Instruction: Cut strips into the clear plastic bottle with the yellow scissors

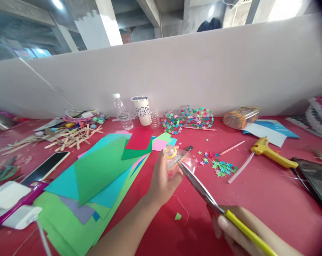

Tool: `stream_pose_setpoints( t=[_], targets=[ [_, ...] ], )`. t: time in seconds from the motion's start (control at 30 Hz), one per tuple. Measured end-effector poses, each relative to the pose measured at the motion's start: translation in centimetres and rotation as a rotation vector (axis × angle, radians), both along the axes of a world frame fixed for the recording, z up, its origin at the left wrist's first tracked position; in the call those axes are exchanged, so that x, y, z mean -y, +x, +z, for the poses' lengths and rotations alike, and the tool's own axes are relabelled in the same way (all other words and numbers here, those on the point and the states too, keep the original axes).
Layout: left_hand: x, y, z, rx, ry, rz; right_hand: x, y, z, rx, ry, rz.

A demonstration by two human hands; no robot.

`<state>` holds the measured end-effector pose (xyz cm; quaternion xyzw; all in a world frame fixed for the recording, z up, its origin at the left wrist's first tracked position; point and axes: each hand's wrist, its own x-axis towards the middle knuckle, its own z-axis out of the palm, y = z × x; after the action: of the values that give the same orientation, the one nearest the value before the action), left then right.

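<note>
My left hand (161, 179) is wrapped round the clear top part of a plastic bottle (183, 160), whose open neck with a yellow ring points up and towards me. In my right hand (235, 227) is a pair of scissors (198, 183) with a yellow handle. Their blades reach up and left, with the tips at the bottle piece's near side; I cannot tell whether they touch it. The blades look nearly closed together. Just beyond the bottle piece lies a small dark-ended object (189, 148), partly hidden behind it.
Coloured paper sheets (102, 170) spread to the left, near a phone (46, 167) and wooden sticks (75, 137). Star sequins (223, 168) and a yellow glue gun (274, 153) lie right. A water bottle (123, 113) and white cup (141, 111) stand by the partition (163, 74).
</note>
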<state>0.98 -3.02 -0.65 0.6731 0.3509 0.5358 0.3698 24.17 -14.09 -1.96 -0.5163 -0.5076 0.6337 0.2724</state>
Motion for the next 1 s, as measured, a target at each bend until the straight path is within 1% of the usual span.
stream_pose_setpoints(
  t=[0.07,0.13,0.2,0.23,0.33,0.4,0.47,0.53,0.6,0.67,0.73,0.9,0.93,1.0],
  targets=[
    [0.1,0.1,0.0,0.017,-0.049,-0.009,-0.6,0.2,0.8,0.067,0.005,0.067],
    [0.1,0.1,0.0,0.015,-0.062,-0.013,-1.0,0.2,1.6,0.125,-0.015,0.171],
    [0.0,0.1,0.1,-0.006,-0.051,0.0,-1.2,0.0,2.3,0.222,0.11,0.075],
    [0.0,0.1,0.1,-0.025,-0.038,0.016,-1.3,-0.1,2.7,0.237,0.141,0.063],
    [-0.1,0.1,0.2,-0.113,0.019,0.078,-1.3,-0.7,3.4,0.299,0.179,0.139],
    [-0.1,0.1,0.3,-0.154,0.056,0.094,-1.2,-0.9,3.2,0.322,0.176,0.127],
    [0.0,0.1,0.5,-0.158,0.07,0.083,-1.0,-0.8,2.5,0.332,0.161,0.04],
    [0.2,0.2,0.7,-0.131,0.064,0.065,-0.7,-0.6,1.4,0.335,0.148,-0.048],
    [0.3,0.2,0.9,-0.105,0.061,0.053,-0.4,-0.5,0.5,0.34,0.186,-0.061],
    [0.3,0.3,1.1,-0.091,0.059,0.047,-0.4,-0.5,0.1,0.351,0.21,-0.068],
    [0.3,0.3,1.1,-0.092,0.052,0.042,-0.5,-0.8,0.5,0.365,0.216,-0.057],
    [0.0,0.2,0.8,-0.13,0.048,0.077,-1.1,-1.5,2.1,0.406,0.28,0.11],
    [-0.1,0.2,0.7,-0.136,0.047,0.081,-1.1,-1.5,2.2,0.411,0.272,0.104],
    [-0.1,0.2,0.6,-0.144,0.053,0.082,-1.0,-1.5,2.2,0.416,0.271,0.032]
  ],
)
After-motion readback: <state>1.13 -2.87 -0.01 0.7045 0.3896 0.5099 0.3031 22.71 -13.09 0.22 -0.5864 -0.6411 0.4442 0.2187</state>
